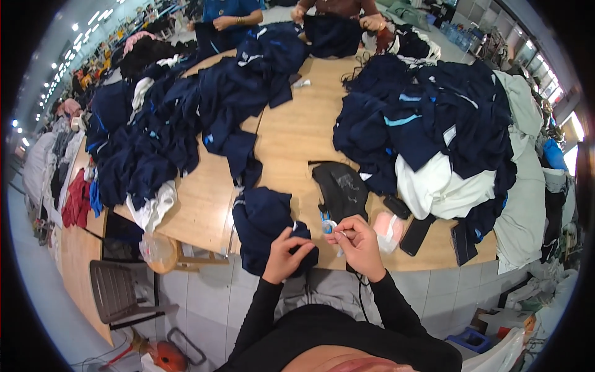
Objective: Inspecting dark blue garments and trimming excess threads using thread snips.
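Note:
A navy garment (263, 217) lies bunched at the near table edge, partly over it. My left hand (286, 257) rests against its right side, fingers curled and thumb toward them; what they pinch, if anything, is hidden. A small white piece (296, 227) shows by those fingertips. Just to the right, my right hand (359, 247) is raised with thumb and fingers pinched around something small and whitish, too small to name. Beyond its fingertips is a small blue-and-white item (326, 224), its kind unclear. A black cloth piece with grey print (342, 189) lies beyond that.
Navy garments pile up at the left (149, 142) and right (434, 118), the right heap with white cloth (443, 186). Near the right edge are a pink bundle (383, 228), a black phone (417, 235) and a dark case (396, 206). Two people handle dark cloth opposite. A chair (114, 288) stands lower left.

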A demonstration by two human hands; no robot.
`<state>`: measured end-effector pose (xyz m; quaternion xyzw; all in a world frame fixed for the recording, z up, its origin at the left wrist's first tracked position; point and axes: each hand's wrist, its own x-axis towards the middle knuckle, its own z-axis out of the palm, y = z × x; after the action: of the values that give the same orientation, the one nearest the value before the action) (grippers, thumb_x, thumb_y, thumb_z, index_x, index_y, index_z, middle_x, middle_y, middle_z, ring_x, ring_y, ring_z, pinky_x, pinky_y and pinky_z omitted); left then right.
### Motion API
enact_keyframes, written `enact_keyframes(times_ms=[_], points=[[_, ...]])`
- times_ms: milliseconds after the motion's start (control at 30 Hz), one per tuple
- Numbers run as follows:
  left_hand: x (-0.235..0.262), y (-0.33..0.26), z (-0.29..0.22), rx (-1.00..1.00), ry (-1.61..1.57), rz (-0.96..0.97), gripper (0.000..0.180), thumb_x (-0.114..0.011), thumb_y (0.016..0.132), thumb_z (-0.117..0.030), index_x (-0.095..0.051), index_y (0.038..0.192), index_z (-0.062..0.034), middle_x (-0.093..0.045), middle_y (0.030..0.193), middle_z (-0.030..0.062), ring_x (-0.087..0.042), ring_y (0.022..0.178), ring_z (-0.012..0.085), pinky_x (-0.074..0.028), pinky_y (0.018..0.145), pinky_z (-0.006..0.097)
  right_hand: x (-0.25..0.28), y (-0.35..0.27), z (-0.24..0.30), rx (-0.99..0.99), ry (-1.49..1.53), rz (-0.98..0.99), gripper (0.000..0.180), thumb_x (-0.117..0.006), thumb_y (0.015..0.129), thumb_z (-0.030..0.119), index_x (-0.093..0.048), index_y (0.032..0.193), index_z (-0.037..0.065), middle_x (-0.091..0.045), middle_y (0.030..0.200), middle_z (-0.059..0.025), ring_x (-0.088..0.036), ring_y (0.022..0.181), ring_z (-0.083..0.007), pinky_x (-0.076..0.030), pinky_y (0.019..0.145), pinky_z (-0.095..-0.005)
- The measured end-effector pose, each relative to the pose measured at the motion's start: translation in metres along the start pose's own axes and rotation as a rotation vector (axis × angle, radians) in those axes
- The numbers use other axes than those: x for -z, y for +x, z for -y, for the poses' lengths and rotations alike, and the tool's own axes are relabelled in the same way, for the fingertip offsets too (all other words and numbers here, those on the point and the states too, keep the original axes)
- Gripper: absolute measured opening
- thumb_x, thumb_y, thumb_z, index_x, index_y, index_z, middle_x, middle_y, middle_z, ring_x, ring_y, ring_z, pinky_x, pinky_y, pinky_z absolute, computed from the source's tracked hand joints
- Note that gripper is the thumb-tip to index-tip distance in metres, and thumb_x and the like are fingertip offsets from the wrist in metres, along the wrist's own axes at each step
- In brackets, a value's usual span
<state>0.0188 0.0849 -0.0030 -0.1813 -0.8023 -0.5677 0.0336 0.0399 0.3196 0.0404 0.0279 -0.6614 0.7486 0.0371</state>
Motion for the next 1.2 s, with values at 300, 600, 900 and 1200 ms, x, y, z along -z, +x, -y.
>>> enact_keyframes(times_ms=[300, 600, 900, 1200], points=[[-0.014, 0.004, -0.001, 0.052, -0.094, -0.045, 0.013, -0.092, 0.092, -0.012, -0.085, 0.101, -0.0052, -0.067, 0.089, 0.01, -0.066, 0.086, 0.0222, -0.051, 0.074, 0.034, -0.025, -0.008, -0.019, -0.122, -0.195, 0.012, 0.012, -0.075, 0.104, -0.003, -0.077, 0.116, -0.005, -0.081, 0.104, -0.0079, -0.075, 0.092, -0.0089, -0.06, 0.082, -0.0254], [-0.019, 0.003, -0.011, -0.034, 0.104, -0.17, 0.018, -0.091, 0.086, -0.01, -0.084, 0.102, -0.0063, -0.064, 0.096, 0.012, -0.068, 0.082, 0.03, -0.055, 0.072, 0.039, -0.036, -0.006, -0.013, 0.167, -0.608, -0.01, 0.013, -0.075, 0.099, 0.001, -0.077, 0.112, -0.002, -0.081, 0.099, -0.0203, -0.079, 0.084, -0.0337, -0.061, 0.072, -0.0384], [-0.019, 0.002, 0.002, -0.131, 0.338, -0.081, 0.021, -0.088, 0.083, -0.012, -0.081, 0.103, -0.011, -0.065, 0.101, 0.0113, -0.068, 0.08, 0.0347, -0.055, 0.069, 0.045, -0.031, -0.005, -0.023, 0.013, -0.472, -0.005, 0.013, -0.076, 0.1, 0.0, -0.078, 0.112, -0.006, -0.082, 0.094, -0.0175, -0.081, 0.081, -0.0207, -0.062, 0.071, -0.0328], [-0.015, 0.004, 0.003, -0.202, 0.362, -0.055, 0.018, -0.087, 0.084, -0.01, -0.081, 0.101, -0.0118, -0.063, 0.097, 0.0109, -0.066, 0.078, 0.0335, -0.054, 0.067, 0.044, -0.026, -0.008, -0.034, -0.119, -0.358, -0.013, 0.014, -0.075, 0.102, -0.002, -0.078, 0.115, -0.007, -0.083, 0.097, -0.0104, -0.077, 0.087, -0.0115, -0.062, 0.078, -0.0284]])
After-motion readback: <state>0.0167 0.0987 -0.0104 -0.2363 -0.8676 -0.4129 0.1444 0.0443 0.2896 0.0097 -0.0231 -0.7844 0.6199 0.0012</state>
